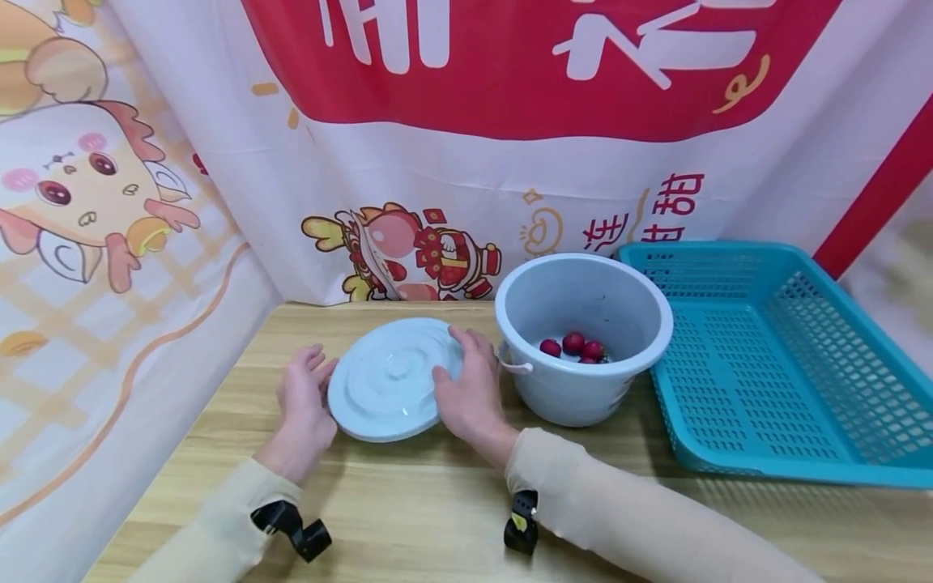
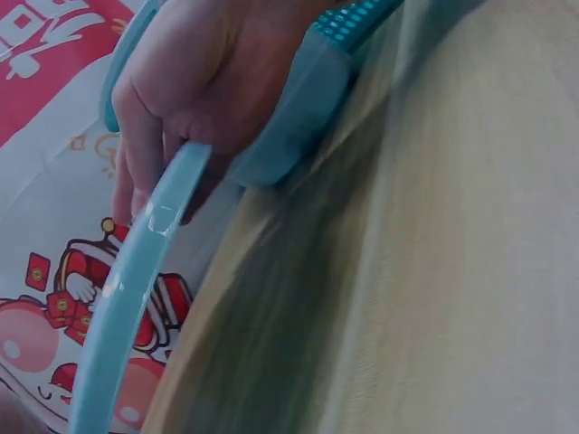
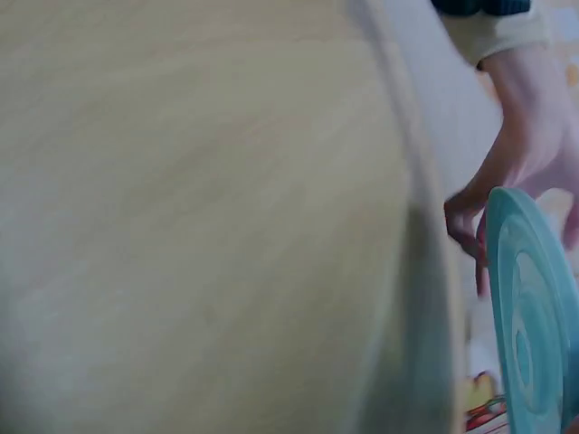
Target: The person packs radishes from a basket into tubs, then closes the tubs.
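Note:
A round pale-blue lid (image 1: 397, 374) with raised rings is held just above the wooden table, left of a pale-blue bucket (image 1: 572, 397). My right hand (image 1: 472, 390) pinches the lid's right edge, thumb on top and fingers at the rim. At the opposite edge is my left hand (image 1: 304, 409), its fingers loosely bent beside the rim; whether they touch it I cannot tell. The left wrist view shows the lid (image 2: 136, 280) nearly edge-on, with the right hand (image 2: 208, 81) on it. Several small round red fruits (image 1: 573, 342) lie inside the uncovered bucket.
A teal plastic basket (image 1: 729, 356) with perforated sides stands right of the bucket, close against it. The bucket's handle (image 1: 519, 368) hangs at its left side. Printed cloth (image 1: 408, 178) hangs behind and to the left of the wooden table (image 1: 408, 518).

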Action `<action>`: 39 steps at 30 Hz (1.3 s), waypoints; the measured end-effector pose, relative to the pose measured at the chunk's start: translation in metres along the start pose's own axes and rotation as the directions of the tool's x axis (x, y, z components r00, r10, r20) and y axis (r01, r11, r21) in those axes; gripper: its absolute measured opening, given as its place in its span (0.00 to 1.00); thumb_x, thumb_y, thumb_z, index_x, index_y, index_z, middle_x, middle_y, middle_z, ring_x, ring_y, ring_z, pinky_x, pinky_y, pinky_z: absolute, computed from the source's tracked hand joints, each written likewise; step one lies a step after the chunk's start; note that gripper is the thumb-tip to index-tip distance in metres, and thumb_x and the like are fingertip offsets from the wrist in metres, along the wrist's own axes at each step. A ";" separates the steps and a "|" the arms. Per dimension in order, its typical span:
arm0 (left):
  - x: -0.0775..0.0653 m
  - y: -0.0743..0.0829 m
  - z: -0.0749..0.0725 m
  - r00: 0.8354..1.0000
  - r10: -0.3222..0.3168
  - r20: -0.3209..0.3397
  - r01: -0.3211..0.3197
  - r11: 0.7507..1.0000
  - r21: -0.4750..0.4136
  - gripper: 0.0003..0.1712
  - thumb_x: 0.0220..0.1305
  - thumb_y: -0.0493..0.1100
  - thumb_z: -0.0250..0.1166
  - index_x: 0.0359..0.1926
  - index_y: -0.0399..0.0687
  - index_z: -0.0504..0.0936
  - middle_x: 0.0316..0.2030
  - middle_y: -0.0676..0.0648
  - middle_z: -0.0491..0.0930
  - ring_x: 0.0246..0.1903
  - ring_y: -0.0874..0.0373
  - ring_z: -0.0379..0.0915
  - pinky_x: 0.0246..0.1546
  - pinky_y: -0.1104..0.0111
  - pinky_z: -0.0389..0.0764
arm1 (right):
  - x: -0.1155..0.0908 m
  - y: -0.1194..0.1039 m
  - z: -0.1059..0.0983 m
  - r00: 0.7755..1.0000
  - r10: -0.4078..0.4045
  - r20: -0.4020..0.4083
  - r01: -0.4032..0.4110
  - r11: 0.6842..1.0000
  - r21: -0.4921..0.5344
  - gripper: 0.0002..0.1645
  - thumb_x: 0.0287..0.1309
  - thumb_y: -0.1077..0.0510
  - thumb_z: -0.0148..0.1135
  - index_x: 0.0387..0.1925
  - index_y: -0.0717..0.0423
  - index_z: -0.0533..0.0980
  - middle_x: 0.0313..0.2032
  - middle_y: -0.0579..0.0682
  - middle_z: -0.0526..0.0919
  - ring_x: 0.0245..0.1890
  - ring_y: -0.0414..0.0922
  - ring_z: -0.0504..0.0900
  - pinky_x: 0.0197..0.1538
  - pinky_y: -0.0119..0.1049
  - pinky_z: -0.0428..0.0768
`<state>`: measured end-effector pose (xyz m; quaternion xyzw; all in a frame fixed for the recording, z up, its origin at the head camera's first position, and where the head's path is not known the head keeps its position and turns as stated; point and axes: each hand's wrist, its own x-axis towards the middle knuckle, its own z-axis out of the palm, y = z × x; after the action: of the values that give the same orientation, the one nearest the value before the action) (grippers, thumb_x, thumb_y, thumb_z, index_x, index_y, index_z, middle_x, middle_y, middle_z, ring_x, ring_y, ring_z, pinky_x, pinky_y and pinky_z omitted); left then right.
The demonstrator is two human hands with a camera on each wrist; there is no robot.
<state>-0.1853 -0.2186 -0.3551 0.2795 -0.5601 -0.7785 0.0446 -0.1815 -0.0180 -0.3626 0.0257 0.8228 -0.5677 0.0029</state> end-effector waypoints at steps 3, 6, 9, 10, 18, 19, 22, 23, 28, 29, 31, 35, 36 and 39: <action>0.003 0.011 0.001 0.996 0.074 0.051 -0.069 0.993 -0.092 0.33 0.83 0.46 0.45 0.83 0.44 0.57 0.82 0.46 0.60 0.78 0.61 0.60 0.78 0.74 0.65 | 0.000 -0.017 -0.004 0.999 -0.038 0.034 0.039 0.999 -0.020 0.41 0.75 0.54 0.61 0.83 0.45 0.59 0.85 0.52 0.52 0.84 0.54 0.55 0.84 0.53 0.60; 0.002 0.025 0.006 0.980 0.175 0.096 -0.161 0.978 -0.135 0.31 0.82 0.38 0.45 0.81 0.40 0.60 0.82 0.47 0.60 0.80 0.62 0.58 0.78 0.74 0.64 | 0.003 -0.038 -0.013 0.994 -0.085 0.068 0.088 0.996 -0.036 0.46 0.76 0.52 0.59 0.86 0.46 0.50 0.86 0.53 0.45 0.86 0.54 0.50 0.85 0.51 0.56; -0.003 0.040 0.016 0.960 0.237 0.150 -0.222 0.969 -0.111 0.31 0.82 0.35 0.43 0.82 0.43 0.60 0.84 0.47 0.55 0.82 0.60 0.53 0.79 0.72 0.62 | 0.007 -0.059 -0.028 0.991 -0.105 0.082 0.111 0.992 -0.063 0.50 0.76 0.51 0.58 0.87 0.48 0.41 0.87 0.52 0.41 0.87 0.51 0.45 0.86 0.49 0.52; -0.005 0.044 0.020 0.952 0.250 0.177 -0.239 0.968 -0.083 0.31 0.83 0.35 0.42 0.83 0.44 0.58 0.85 0.48 0.53 0.83 0.60 0.51 0.80 0.72 0.61 | 0.009 -0.066 -0.034 0.991 -0.106 0.080 0.112 0.991 -0.074 0.51 0.76 0.51 0.58 0.87 0.48 0.40 0.87 0.52 0.41 0.87 0.51 0.45 0.86 0.48 0.52; -0.033 0.063 0.068 0.874 0.312 0.372 -0.394 0.903 0.169 0.37 0.80 0.31 0.42 0.85 0.46 0.48 0.86 0.47 0.43 0.85 0.58 0.42 0.82 0.69 0.56 | 0.015 -0.096 -0.108 0.995 -0.079 0.060 0.088 0.982 -0.168 0.54 0.76 0.50 0.58 0.86 0.56 0.36 0.87 0.54 0.41 0.87 0.50 0.42 0.88 0.45 0.44; -0.037 0.062 0.075 0.865 0.304 0.399 -0.401 0.896 0.188 0.37 0.80 0.31 0.43 0.85 0.46 0.47 0.86 0.47 0.42 0.85 0.58 0.42 0.82 0.68 0.56 | 0.015 -0.096 -0.120 0.996 -0.066 0.064 0.076 0.981 -0.176 0.54 0.76 0.50 0.58 0.86 0.54 0.36 0.87 0.53 0.41 0.87 0.50 0.42 0.88 0.46 0.44; -0.048 0.055 0.095 0.841 0.272 0.468 -0.416 0.878 0.237 0.38 0.80 0.32 0.46 0.85 0.46 0.47 0.86 0.49 0.45 0.85 0.59 0.44 0.82 0.68 0.57 | 0.015 -0.091 -0.154 0.997 -0.024 0.073 0.040 0.973 -0.227 0.53 0.77 0.48 0.57 0.87 0.50 0.36 0.87 0.51 0.44 0.87 0.52 0.45 0.87 0.52 0.50; -0.052 0.052 0.102 0.833 0.259 0.489 -0.422 0.869 0.259 0.38 0.81 0.33 0.46 0.85 0.46 0.47 0.86 0.49 0.45 0.85 0.59 0.44 0.83 0.67 0.57 | 0.015 -0.088 -0.165 0.997 -0.007 0.072 0.024 0.969 -0.247 0.53 0.77 0.47 0.57 0.87 0.49 0.37 0.87 0.52 0.45 0.86 0.53 0.48 0.86 0.54 0.53; -0.068 0.033 0.133 0.797 0.200 0.570 -0.454 0.821 0.347 0.38 0.81 0.37 0.49 0.86 0.48 0.47 0.86 0.51 0.46 0.85 0.58 0.44 0.84 0.63 0.53 | 0.015 -0.065 -0.207 0.993 0.094 0.066 -0.066 0.938 -0.340 0.56 0.77 0.43 0.57 0.87 0.50 0.33 0.86 0.58 0.44 0.84 0.63 0.51 0.80 0.67 0.61; -0.070 0.029 0.138 0.791 0.189 0.582 -0.458 0.814 0.358 0.38 0.81 0.38 0.50 0.86 0.48 0.47 0.86 0.51 0.46 0.85 0.58 0.44 0.85 0.62 0.53 | 0.015 -0.060 -0.214 0.992 0.113 0.063 -0.083 0.927 -0.365 0.57 0.77 0.42 0.57 0.86 0.52 0.32 0.86 0.60 0.43 0.84 0.65 0.49 0.79 0.68 0.61; -0.075 0.022 0.147 0.783 0.169 0.599 -0.463 0.801 0.380 0.38 0.82 0.39 0.50 0.86 0.48 0.48 0.86 0.51 0.47 0.84 0.57 0.46 0.84 0.61 0.54 | 0.014 -0.050 -0.225 0.988 0.145 0.059 -0.109 0.909 -0.403 0.59 0.76 0.41 0.57 0.86 0.53 0.29 0.86 0.63 0.39 0.84 0.68 0.46 0.78 0.71 0.61; -0.083 0.011 0.157 0.770 0.129 0.625 -0.467 0.782 0.414 0.38 0.82 0.41 0.50 0.86 0.48 0.48 0.86 0.50 0.49 0.84 0.57 0.50 0.83 0.62 0.58 | 0.012 -0.038 -0.241 0.983 0.176 0.053 -0.133 0.880 -0.455 0.61 0.76 0.40 0.57 0.85 0.56 0.29 0.85 0.67 0.37 0.83 0.71 0.43 0.76 0.73 0.61; -0.085 0.010 0.158 0.769 0.123 0.628 -0.469 0.775 0.424 0.37 0.83 0.41 0.50 0.86 0.48 0.49 0.85 0.50 0.50 0.83 0.57 0.50 0.83 0.62 0.59 | 0.011 -0.036 -0.245 0.982 0.182 0.058 -0.135 0.877 -0.462 0.61 0.76 0.40 0.57 0.85 0.57 0.28 0.85 0.68 0.37 0.83 0.72 0.42 0.76 0.73 0.61; -0.088 0.006 0.160 0.766 0.112 0.633 -0.480 0.754 0.448 0.37 0.83 0.42 0.50 0.86 0.50 0.49 0.85 0.51 0.51 0.83 0.57 0.51 0.82 0.61 0.61 | 0.010 -0.031 -0.251 0.977 0.195 0.082 -0.132 0.867 -0.481 0.61 0.76 0.40 0.58 0.85 0.57 0.29 0.84 0.69 0.36 0.83 0.72 0.41 0.76 0.74 0.60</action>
<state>-0.1906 -0.0518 -0.2815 -0.0639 -0.7972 -0.5945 -0.0838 -0.1869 0.2058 -0.2452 0.0576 0.9293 -0.3479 0.1099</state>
